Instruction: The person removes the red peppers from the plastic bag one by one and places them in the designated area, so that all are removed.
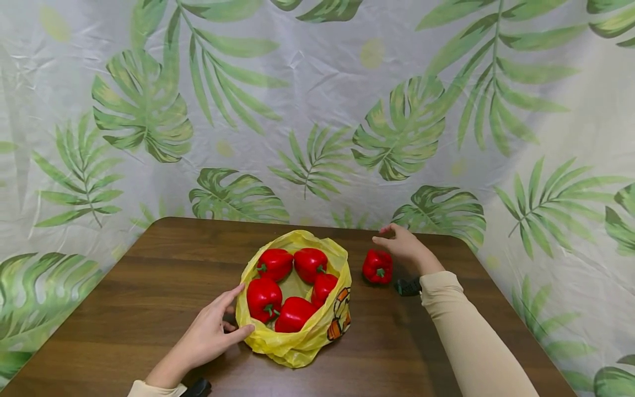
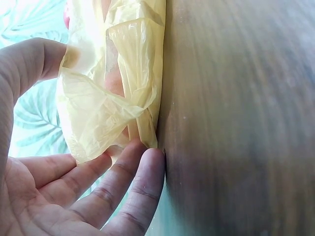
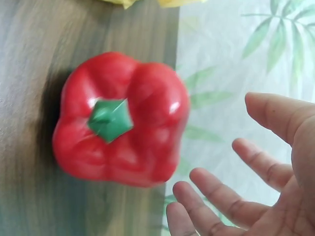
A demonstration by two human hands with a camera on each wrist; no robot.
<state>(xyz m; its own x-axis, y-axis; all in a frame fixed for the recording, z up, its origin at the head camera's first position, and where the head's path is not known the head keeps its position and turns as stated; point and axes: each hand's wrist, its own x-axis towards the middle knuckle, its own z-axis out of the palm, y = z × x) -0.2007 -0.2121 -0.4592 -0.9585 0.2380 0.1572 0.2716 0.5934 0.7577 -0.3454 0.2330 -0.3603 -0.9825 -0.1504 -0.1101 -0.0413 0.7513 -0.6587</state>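
Observation:
A yellow plastic bag (image 1: pixel 292 350) stands on the table with its mouth wide. Several red bell peppers (image 1: pixel 294 315) lie inside, their green stems showing on some. My left hand (image 1: pixel 210 331) rests against the bag's left side, thumb and fingers spread apart; in the left wrist view the fingers reach along the crumpled plastic (image 2: pixel 133 64). Right of the bag, a single red bell pepper (image 1: pixel 377 267) sits on the wood, its green stem (image 3: pixel 110 120) facing the right wrist camera. My right hand (image 1: pixel 404 244) hovers just beside and above that pepper, fingers spread, holding nothing.
The dark brown wooden table (image 1: pixel 183 275) ends at a back edge just behind the lone pepper. Beyond it hangs a pale cloth (image 1: pixel 317 99) printed with green leaves. A black wrist device (image 1: pixel 408 286) shows beneath my right wrist.

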